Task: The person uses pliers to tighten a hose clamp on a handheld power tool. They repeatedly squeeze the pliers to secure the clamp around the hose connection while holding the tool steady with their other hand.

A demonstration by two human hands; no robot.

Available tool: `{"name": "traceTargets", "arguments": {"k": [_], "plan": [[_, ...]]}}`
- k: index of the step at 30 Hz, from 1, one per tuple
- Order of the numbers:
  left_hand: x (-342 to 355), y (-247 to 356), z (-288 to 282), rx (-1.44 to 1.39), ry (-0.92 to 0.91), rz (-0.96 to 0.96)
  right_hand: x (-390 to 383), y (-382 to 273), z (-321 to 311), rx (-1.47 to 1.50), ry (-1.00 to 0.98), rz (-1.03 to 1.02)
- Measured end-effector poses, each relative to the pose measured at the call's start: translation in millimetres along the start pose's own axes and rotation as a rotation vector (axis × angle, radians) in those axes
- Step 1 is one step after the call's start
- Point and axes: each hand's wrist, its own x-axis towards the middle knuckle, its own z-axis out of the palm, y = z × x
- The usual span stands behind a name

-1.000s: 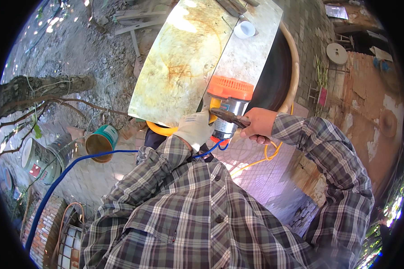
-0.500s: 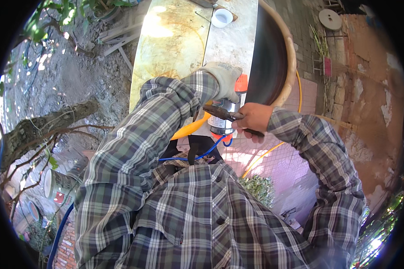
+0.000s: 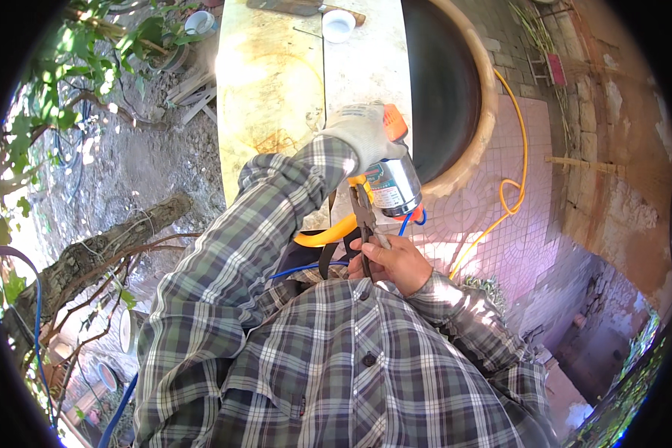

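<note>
My gloved left hand (image 3: 353,134) is wrapped round the upper part of a steel pump (image 3: 396,190) with orange ends, which leans to the left at the edge of a pale board (image 3: 269,89). My bare right hand (image 3: 396,265) grips dark pliers (image 3: 364,220) by their handles, held upright with the jaws at the yellow fitting on the pump's side. A thick yellow hose (image 3: 322,236) curves out below that fitting, and a blue cord (image 3: 405,222) leaves the pump's lower end. My left glove hides much of the pump's top.
A white cup (image 3: 338,26) and a flat tool (image 3: 282,6) lie at the board's far end. A large dark round vessel (image 3: 444,104) stands to the right. A thin yellow cord (image 3: 523,149) crosses pink paving. A tree trunk (image 3: 89,257) and leafy branches (image 3: 60,52) are on the left.
My left hand has risen from the yellow fitting to the pump's upper part, and the pump has tipped. My right hand has dropped toward my body, swinging the pliers from sideways to upright.
</note>
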Motion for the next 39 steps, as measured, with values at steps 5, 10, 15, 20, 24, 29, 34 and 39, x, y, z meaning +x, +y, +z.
{"name": "traceTargets", "arguments": {"k": [5,10,15,20,24,29,34,39], "plan": [[4,1,12,0.056,0.002,-0.114,3,27,-1,0.122,-0.020,-0.119],[15,4,16,0.053,-0.024,-0.142,5,29,10,0.017,0.061,-0.220],[20,2,17,0.063,0.052,-0.094,8,23,16,-0.021,-0.004,-0.169],[26,9,21,0.037,0.047,-0.119,15,36,21,0.577,-0.250,-0.246],[26,2,21,-0.021,0.045,-0.118,23,46,17,0.732,-0.339,-0.285],[29,6,20,0.033,0.024,-0.152,21,45,17,0.758,-0.459,-0.252],[25,8,20,0.086,0.057,-0.119,23,39,21,0.764,-0.452,-0.273],[31,11,21,0.091,0.013,-0.165,23,36,25,0.864,-0.527,-0.285]]}}
